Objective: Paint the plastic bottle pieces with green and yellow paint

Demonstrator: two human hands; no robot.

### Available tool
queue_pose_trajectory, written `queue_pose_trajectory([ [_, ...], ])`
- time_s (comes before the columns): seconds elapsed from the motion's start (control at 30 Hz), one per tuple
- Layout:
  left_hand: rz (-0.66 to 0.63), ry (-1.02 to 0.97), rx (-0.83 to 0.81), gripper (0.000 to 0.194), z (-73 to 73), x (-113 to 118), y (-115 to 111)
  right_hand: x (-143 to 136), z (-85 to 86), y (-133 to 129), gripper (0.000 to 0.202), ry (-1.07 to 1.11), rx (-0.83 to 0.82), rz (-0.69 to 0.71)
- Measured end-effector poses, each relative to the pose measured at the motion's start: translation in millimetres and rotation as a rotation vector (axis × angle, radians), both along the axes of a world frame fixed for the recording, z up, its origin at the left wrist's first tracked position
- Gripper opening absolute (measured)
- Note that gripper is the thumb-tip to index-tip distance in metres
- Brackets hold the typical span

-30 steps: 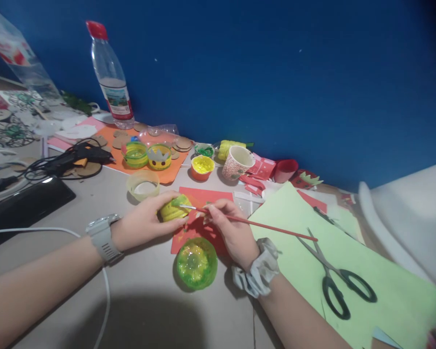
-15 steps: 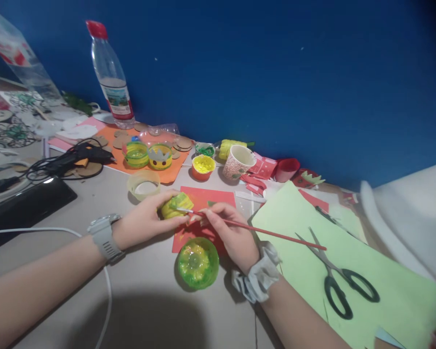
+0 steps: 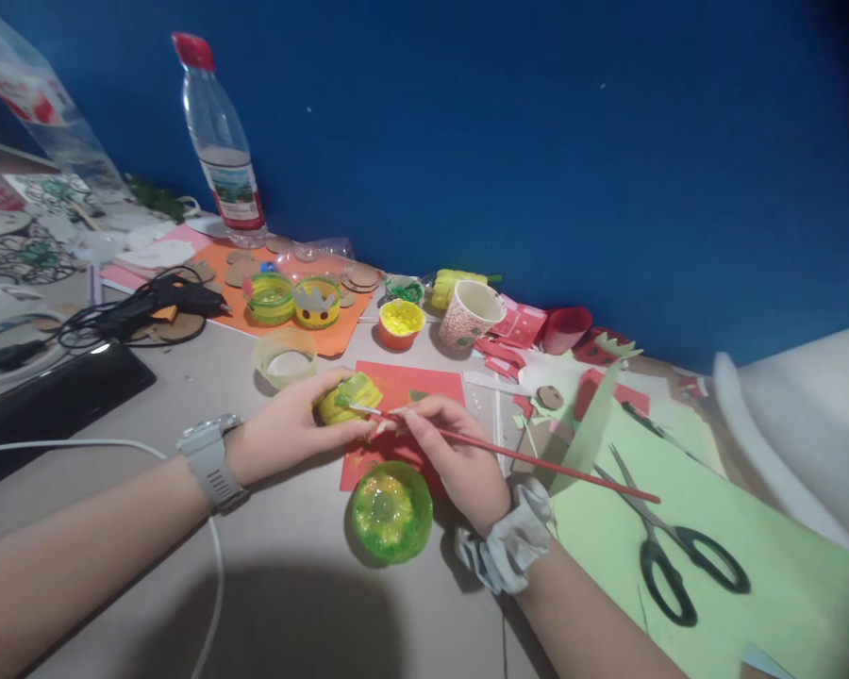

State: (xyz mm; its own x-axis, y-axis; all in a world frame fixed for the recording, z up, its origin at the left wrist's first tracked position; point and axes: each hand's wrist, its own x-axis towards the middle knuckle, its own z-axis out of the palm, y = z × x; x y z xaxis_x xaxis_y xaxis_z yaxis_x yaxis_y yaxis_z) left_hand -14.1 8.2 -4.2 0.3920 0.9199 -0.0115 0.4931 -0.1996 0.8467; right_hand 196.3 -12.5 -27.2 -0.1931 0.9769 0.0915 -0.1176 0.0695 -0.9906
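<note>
My left hand (image 3: 290,426) is closed around a small yellow piece with green paint on it (image 3: 354,394), perhaps a cut bottle bottom. A red-handled paintbrush (image 3: 552,465) is pinched in my right hand (image 3: 461,453), and its tip touches the painted piece. Beneath both hands lies a sheet of red paper (image 3: 424,379) with paint marks. Just in front of it stands a green and yellow painted bottle bottom (image 3: 392,514), open side up. Farther back are a cup of yellow paint (image 3: 401,323) and a cup of green paint (image 3: 404,289).
Scissors (image 3: 655,542) lie on light green paper (image 3: 608,585) at right. A paper cup (image 3: 473,314) stands behind. At left are a glue gun (image 3: 184,297), a white cable (image 3: 217,566), a black case (image 3: 63,401) and a water bottle (image 3: 230,179). Painted rings (image 3: 317,304) rest on orange paper (image 3: 354,330).
The far left corner of the light green paper has lifted and curled, uncovering paper scraps and a brown disc. My hands keep nearly the same pose, and the view has shifted slightly.
</note>
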Motion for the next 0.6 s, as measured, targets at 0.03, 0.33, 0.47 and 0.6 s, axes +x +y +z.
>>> queue_pose_trajectory([
  [0.03, 0.002, 0.004, 0.005, 0.045, -0.2, 0, 0, 0, 0.5, 0, 0.022, -0.002, 0.004, -0.010],
  [0.33, 0.028, 0.019, -0.007, 0.053, -0.9, -1, 1, 7, 1.7, 7, 0.021, 0.079, -0.003, -0.144],
  [0.47, 0.024, -0.008, -0.008, 0.054, 0.9, -2, 1, 10, -2.7, 17, 0.036, 0.228, -0.060, -0.146],
  [0.6, 0.014, -0.091, -0.039, 0.061, 2.0, -3, 1, 7, 7.8, 17, 0.043, 0.247, -0.110, -0.098],
])
